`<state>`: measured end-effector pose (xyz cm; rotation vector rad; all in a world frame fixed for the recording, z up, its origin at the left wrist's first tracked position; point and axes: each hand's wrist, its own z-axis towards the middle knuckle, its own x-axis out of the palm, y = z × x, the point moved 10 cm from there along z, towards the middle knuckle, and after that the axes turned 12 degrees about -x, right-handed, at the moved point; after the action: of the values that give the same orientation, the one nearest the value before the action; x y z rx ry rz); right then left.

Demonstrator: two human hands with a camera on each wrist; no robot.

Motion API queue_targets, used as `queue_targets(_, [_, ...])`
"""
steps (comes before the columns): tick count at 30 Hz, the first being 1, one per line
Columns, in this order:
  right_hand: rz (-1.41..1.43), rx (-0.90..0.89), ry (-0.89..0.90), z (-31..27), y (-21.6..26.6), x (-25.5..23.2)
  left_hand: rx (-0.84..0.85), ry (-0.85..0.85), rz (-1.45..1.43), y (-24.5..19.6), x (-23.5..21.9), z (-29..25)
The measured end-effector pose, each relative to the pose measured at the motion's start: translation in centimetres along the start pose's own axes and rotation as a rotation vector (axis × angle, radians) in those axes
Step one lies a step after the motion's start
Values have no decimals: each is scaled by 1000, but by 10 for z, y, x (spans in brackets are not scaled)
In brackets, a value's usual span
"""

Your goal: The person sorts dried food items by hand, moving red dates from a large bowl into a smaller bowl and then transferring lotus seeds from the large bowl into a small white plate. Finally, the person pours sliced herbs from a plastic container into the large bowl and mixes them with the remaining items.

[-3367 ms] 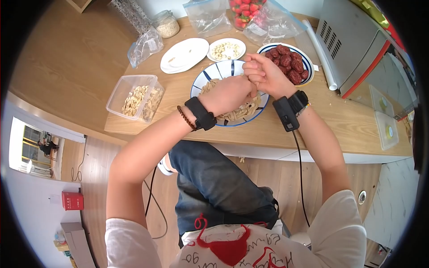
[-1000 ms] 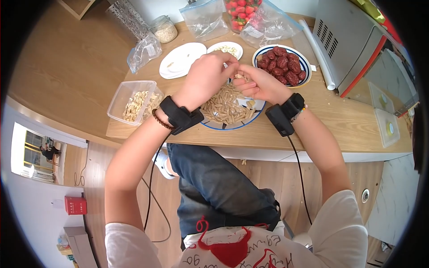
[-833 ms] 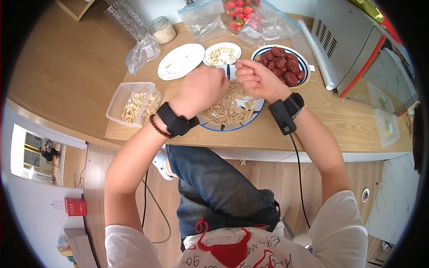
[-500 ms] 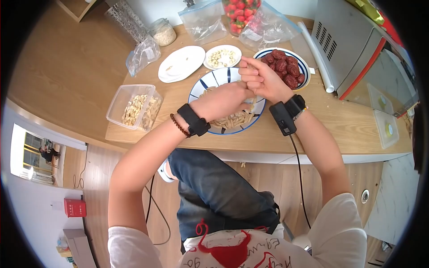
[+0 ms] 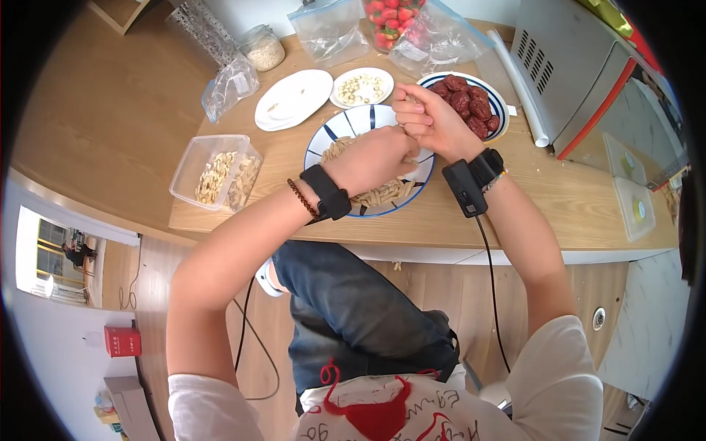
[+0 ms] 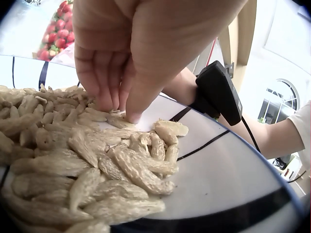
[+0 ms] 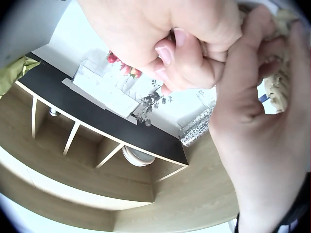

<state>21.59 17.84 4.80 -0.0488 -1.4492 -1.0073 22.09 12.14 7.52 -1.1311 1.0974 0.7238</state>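
Note:
A blue-striped white plate (image 5: 346, 123) bears a pile of peanuts in the shell (image 6: 126, 170). My left hand (image 5: 373, 158) reaches down over its right part. In the left wrist view the thumb and fingertips pinch at a peanut (image 6: 118, 121) at the pile's far side. My right hand (image 5: 435, 121) stays just above the plate's right rim with its fingers curled toward the palm. Seen from the right wrist, those curled fingers (image 7: 187, 58) lie close beside the left hand, and I cannot tell what the palm encloses.
Behind stand a white plate (image 5: 283, 110), a small plate of pale round kernels (image 5: 360, 87) and a bowl of red dates (image 5: 467, 103). A clear plastic box (image 5: 184, 173) with broken shells is at the left. Strawberries (image 5: 390, 22) and clear bags (image 5: 331, 33) line the wall.
The two hands met above the plate a second ago, with pale bits at the right fingers. The left hand then drew away leftward and came down into the peanuts; the right stayed curled nearby.

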Motion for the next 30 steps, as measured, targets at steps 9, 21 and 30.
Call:
queue_targets(9, [73, 42, -6, -1, -8, 4, 139, -41, 76, -3, -2, -1])
queue_targets(21, [-2, 37, -58, -1, -12, -2, 52, 62, 127, 2, 2, -6])
queue_targets(30, [-3, 51, -11, 0, -16, -3, -11, 133, 41, 14, 4, -8])
